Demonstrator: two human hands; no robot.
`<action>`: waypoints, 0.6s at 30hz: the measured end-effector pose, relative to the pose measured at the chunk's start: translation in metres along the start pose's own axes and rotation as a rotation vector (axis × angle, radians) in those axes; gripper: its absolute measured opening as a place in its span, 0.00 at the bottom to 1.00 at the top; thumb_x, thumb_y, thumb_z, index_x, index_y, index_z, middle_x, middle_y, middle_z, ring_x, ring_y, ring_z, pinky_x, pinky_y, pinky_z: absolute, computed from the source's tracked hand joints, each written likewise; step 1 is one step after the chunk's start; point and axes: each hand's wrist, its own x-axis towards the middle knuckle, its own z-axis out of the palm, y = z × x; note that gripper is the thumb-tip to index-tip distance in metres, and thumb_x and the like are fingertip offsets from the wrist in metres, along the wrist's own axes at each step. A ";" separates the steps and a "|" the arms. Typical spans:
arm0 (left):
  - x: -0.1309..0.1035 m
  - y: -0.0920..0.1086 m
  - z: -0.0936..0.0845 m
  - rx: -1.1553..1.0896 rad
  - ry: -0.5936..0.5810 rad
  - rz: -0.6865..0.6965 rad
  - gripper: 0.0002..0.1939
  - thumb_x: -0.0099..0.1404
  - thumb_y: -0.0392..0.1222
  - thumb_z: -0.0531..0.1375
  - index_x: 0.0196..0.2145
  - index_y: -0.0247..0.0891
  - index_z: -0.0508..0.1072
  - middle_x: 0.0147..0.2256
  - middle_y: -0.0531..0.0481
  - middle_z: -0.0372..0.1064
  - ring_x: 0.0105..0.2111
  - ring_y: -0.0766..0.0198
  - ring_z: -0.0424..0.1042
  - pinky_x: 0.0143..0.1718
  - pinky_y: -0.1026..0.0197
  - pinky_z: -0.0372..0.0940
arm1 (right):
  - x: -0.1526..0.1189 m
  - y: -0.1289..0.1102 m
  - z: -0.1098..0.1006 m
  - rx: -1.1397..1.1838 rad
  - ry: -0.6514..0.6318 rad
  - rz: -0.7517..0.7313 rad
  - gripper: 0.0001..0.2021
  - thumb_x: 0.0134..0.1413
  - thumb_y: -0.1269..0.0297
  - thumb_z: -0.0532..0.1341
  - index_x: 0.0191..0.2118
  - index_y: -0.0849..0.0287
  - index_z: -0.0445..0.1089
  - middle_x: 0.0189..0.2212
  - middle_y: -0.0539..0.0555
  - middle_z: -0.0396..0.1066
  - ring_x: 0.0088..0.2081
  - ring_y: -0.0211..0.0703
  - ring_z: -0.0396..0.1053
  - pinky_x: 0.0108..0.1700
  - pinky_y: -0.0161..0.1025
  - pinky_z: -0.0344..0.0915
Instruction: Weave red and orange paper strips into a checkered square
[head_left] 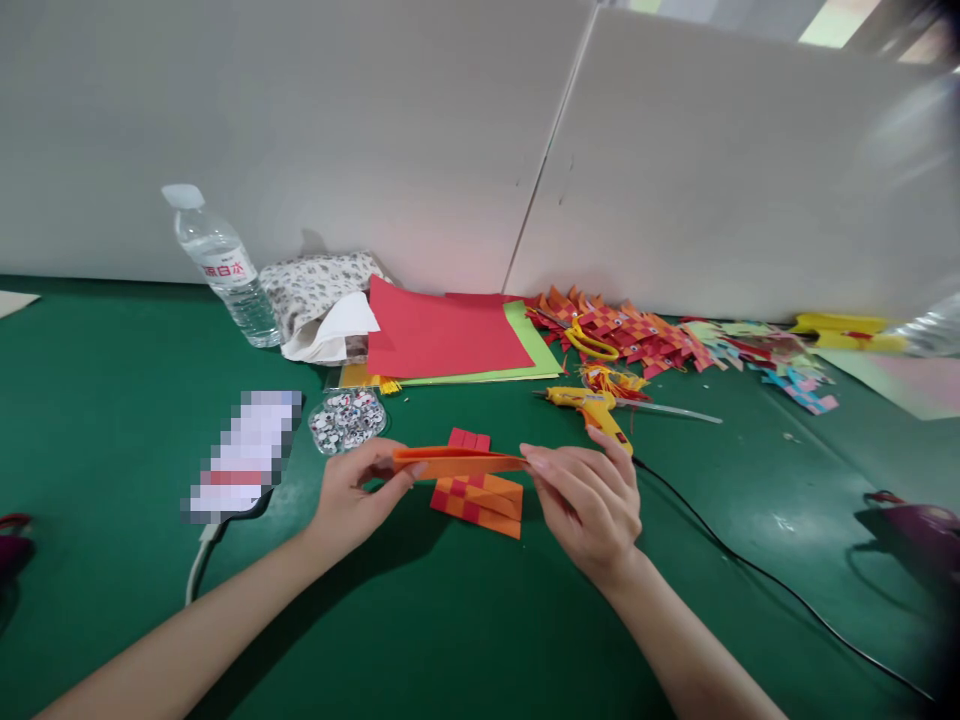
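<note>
A folded orange paper strip (465,464) is stretched level between my two hands above the green table. My left hand (364,490) pinches its left end between thumb and fingers. At the right end, my right hand (585,500) grips it with thumb and index finger, the other fingers curled. Below and behind the strip lies a woven red and orange paper piece (487,505), partly covered by it. A small red paper piece (469,439) shows just beyond the strip.
Beyond my hands are red sheets (446,330), a bag of googly eyes (347,421), yellow scissors (592,342), woven paper pieces (630,335) and a yellow glue gun (596,408) with a black cord. At left are a phone (244,455) and a tilted bottle (225,265).
</note>
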 end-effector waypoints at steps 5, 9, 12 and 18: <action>0.002 -0.003 0.001 -0.242 -0.309 -0.233 0.08 0.56 0.43 0.63 0.31 0.36 0.70 0.25 0.53 0.71 0.22 0.68 0.70 0.21 0.69 0.67 | 0.002 0.001 0.002 -0.016 -0.034 0.035 0.22 0.50 0.79 0.60 0.48 0.48 0.63 0.31 0.45 0.77 0.29 0.37 0.72 0.58 0.55 0.53; 0.002 -0.002 0.002 -0.253 -0.521 -0.305 0.16 0.58 0.43 0.61 0.43 0.36 0.72 0.36 0.48 0.75 0.32 0.62 0.74 0.31 0.64 0.71 | -0.002 0.002 0.007 0.093 -0.183 -0.010 0.21 0.53 0.78 0.57 0.50 0.50 0.62 0.32 0.46 0.76 0.31 0.36 0.72 0.58 0.53 0.54; 0.003 0.000 0.004 -0.369 -0.577 -0.437 0.19 0.60 0.45 0.59 0.48 0.37 0.70 0.42 0.45 0.73 0.36 0.60 0.74 0.32 0.61 0.72 | -0.003 -0.001 0.008 0.104 -0.146 -0.031 0.21 0.52 0.75 0.59 0.51 0.51 0.62 0.38 0.50 0.76 0.40 0.41 0.73 0.57 0.53 0.56; 0.008 0.000 0.003 -0.627 -0.398 -0.698 0.17 0.57 0.43 0.63 0.43 0.35 0.71 0.37 0.46 0.74 0.30 0.62 0.74 0.22 0.66 0.70 | -0.003 -0.014 0.006 0.162 -0.222 -0.069 0.19 0.51 0.65 0.63 0.49 0.55 0.62 0.41 0.54 0.75 0.45 0.45 0.71 0.58 0.55 0.53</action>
